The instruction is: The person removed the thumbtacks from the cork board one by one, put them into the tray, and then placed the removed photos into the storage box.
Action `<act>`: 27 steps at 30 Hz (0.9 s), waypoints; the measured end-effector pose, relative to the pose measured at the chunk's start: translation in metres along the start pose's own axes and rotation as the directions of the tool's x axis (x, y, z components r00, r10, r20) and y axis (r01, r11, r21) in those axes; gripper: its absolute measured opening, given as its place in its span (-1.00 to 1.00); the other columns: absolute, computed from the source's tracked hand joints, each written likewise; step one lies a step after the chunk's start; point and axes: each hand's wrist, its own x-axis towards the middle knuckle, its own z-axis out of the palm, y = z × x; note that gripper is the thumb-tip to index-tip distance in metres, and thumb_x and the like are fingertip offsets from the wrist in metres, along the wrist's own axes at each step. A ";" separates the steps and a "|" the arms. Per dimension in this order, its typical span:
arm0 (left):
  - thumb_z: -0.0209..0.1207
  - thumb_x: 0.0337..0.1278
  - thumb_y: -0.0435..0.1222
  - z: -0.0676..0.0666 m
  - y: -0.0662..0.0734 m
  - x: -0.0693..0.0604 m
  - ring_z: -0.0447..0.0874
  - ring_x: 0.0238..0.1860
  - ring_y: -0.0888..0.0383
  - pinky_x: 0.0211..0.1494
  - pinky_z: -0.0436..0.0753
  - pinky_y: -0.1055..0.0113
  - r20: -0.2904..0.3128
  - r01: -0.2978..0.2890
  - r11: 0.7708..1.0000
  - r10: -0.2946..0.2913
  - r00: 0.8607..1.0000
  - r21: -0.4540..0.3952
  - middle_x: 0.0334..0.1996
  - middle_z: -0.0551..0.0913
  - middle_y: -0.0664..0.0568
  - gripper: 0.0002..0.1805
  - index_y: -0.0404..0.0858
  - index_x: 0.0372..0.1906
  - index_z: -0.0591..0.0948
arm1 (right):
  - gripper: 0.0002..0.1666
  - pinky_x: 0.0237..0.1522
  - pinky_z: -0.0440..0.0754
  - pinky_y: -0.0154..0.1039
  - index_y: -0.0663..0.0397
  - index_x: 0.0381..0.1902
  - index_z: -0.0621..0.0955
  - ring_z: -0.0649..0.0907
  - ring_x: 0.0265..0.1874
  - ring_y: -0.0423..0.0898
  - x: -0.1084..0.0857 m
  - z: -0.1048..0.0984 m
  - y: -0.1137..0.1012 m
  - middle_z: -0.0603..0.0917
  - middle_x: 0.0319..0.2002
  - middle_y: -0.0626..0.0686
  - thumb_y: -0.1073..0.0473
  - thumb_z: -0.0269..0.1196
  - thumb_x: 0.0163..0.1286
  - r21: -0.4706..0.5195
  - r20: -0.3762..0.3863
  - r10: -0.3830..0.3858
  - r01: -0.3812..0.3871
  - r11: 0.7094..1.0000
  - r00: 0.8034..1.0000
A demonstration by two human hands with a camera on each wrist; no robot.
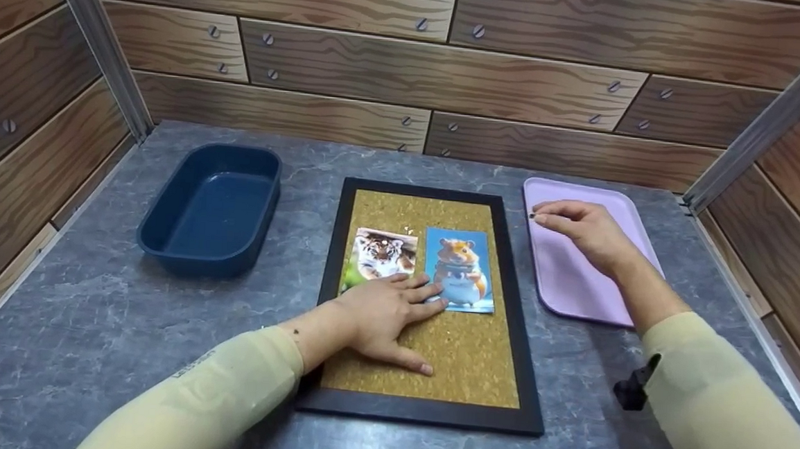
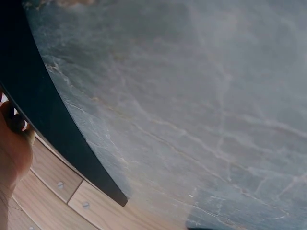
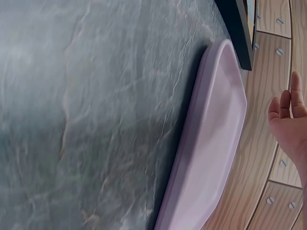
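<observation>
A black-framed cork board lies on the table. On it are a tiger picture at left and a hamster picture on a blue ground at right. My left hand presses flat on the board with fingers spread, covering the tiger picture's lower part and touching the hamster picture's lower left edge. Over the lilac tray, my right hand pinches a tiny dark object between thumb and forefinger; its kind is too small to tell. In the right wrist view, part of the right hand shows above the tray.
A deep blue plastic bin stands at the left of the grey marbled table. Wood-patterned panels close off the back and both sides. The board's black frame crosses the left wrist view.
</observation>
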 end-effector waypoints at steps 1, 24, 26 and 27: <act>-0.17 0.22 0.64 0.000 0.000 0.000 -0.16 0.72 -0.01 0.71 -0.04 0.08 -0.003 -0.001 1.000 0.001 1.000 0.005 0.73 -0.07 0.01 0.19 0.00 0.75 0.04 | -0.60 0.15 0.54 -0.47 0.45 0.06 0.72 0.67 0.08 -0.30 -0.001 -0.002 0.001 0.80 0.02 -0.14 0.15 0.39 0.52 -0.008 -0.001 0.000 0.000 1.000 1.000; -0.21 0.20 0.65 0.001 -0.001 0.000 -0.18 0.72 -0.02 0.71 -0.04 0.06 -0.006 0.001 1.000 -0.001 1.000 0.005 0.73 -0.09 0.02 0.21 0.01 0.76 0.01 | -0.64 0.04 0.55 -0.51 0.31 0.08 0.77 0.65 0.01 -0.39 -0.022 -0.035 0.037 0.78 -0.10 -0.37 0.11 0.39 0.53 -0.033 -0.015 0.094 -0.095 0.995 0.995; -0.20 0.20 0.65 0.001 -0.001 0.000 -0.18 0.72 -0.02 0.71 -0.04 0.06 -0.006 0.000 1.000 0.000 1.000 0.004 0.73 -0.08 0.02 0.21 0.01 0.76 0.02 | -0.63 0.03 0.55 -0.52 0.31 0.09 0.77 0.65 0.00 -0.39 -0.023 -0.036 0.039 0.78 -0.10 -0.38 0.11 0.39 0.53 -0.039 -0.012 0.102 -0.102 0.994 0.995; -0.20 0.20 0.65 0.001 -0.001 -0.001 -0.18 0.72 -0.02 0.71 -0.04 0.06 -0.007 0.000 1.000 0.000 1.000 0.003 0.73 -0.08 0.02 0.20 0.00 0.76 0.02 | -0.62 0.03 0.55 -0.52 0.30 0.10 0.77 0.65 -0.01 -0.40 -0.024 -0.037 0.041 0.77 -0.10 -0.39 0.10 0.39 0.53 -0.043 -0.012 0.108 -0.108 0.993 0.994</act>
